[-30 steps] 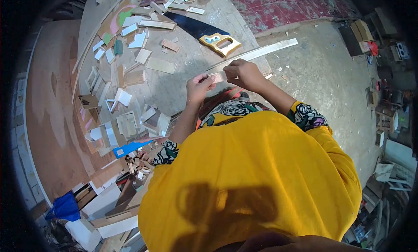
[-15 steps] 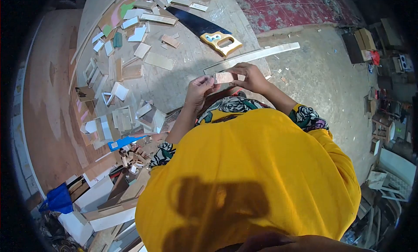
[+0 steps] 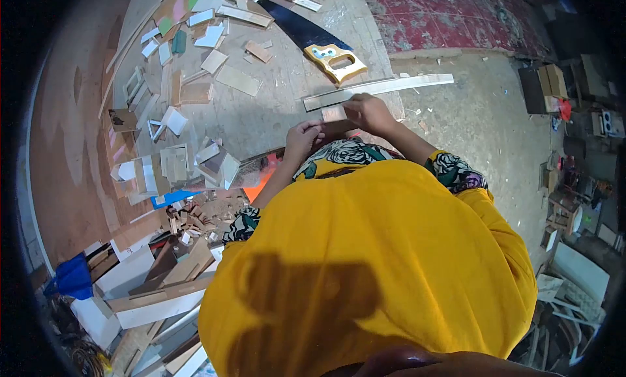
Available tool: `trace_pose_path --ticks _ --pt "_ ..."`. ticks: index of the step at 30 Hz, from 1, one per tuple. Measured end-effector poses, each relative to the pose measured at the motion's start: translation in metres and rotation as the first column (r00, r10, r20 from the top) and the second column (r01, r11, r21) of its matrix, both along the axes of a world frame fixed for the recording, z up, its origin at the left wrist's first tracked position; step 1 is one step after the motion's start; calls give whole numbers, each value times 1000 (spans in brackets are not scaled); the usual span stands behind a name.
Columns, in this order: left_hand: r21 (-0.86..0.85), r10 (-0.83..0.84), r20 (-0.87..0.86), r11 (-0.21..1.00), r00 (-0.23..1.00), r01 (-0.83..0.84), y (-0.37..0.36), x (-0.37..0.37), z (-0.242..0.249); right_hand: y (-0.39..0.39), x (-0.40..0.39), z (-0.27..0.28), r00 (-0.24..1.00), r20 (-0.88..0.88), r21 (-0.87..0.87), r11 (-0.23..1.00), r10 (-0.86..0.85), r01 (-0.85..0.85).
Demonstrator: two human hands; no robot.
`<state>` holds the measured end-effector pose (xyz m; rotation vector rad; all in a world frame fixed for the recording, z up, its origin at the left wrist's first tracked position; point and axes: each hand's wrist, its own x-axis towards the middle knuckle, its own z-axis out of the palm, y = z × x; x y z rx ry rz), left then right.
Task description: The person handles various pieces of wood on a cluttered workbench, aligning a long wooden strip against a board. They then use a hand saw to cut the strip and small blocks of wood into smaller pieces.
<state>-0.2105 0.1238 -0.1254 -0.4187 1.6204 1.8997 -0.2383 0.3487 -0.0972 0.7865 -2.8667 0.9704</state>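
Observation:
Near the front edge of the workbench, my right hand grips a small pale wooden block by its right end. My left hand is just left of the block, with its fingers loosely bent and nothing visible in them. Its fingertips come close to the block; whether they touch cannot be made out. Just beyond my hands lies a long wooden strip, reaching past the bench's right side. Farther back rests a handsaw with a yellow handle and dark blade.
Many wood offcuts are scattered over the left and back of the bench. A large brown board stands at the far left. Scrap boards are piled on the floor at lower left. Furniture and boxes line the right side.
My left hand has come away from the block's left end, while my right hand keeps hold of it. The view has shifted slightly.

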Motion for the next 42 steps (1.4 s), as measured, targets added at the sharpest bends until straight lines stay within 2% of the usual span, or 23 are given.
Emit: trace_pose_path --ticks 2,3,6,10,12,18,22,24,27,32,37,39,42 --pt "-230 2 -256 971 967 -63 -7 -3 -14 -3 -11 1 999 30 -13 999 -40 41" --pt "-229 14 -254 971 967 -74 -9 -6 -14 -6 -18 -4 999 32 -11 1000 -28 29" --pt "-362 79 -309 912 948 -194 -11 -14 -15 -16 -35 -12 999 31 177 984 28 -33" --pt "-381 103 -312 897 945 -223 -12 -23 -15 -27 -42 -21 992 -28 236 966 119 -109" --pt "-522 -8 -346 833 938 -185 -13 -28 -17 -30 -44 -22 985 -103 198 974 138 -115" --pt "-567 -30 -347 803 937 -184 -7 -36 -19 -34 -49 -22 985 -142 166 984 93 -69" --pt "-573 -30 -348 798 937 -187 -5 -37 -18 -30 -49 -18 978 -168 143 985 122 -98" --pt "-572 -36 -362 798 932 -191 -4 -37 -20 -29 -47 -16 992 -104 196 979 77 -56" --pt "-576 -31 -366 792 930 -200 -3 -37 -20 -30 -48 -15 994 -82 172 983 78 -63" --pt "-621 -66 -327 767 943 -162 -3 -40 -16 -29 -54 -35 993 -109 182 983 55 -35" --pt "-636 -66 -351 749 934 -186 -4 -40 -23 -33 -53 -27 990 -135 152 988 49 -29" --pt "-629 -80 -366 755 927 -183 -4 -40 -23 -36 -54 -19 998 -41 229 973 52 -42" --pt "-629 -94 -390 754 916 -190 -6 -39 -29 -36 -57 -21 997 -45 240 969 63 -50"
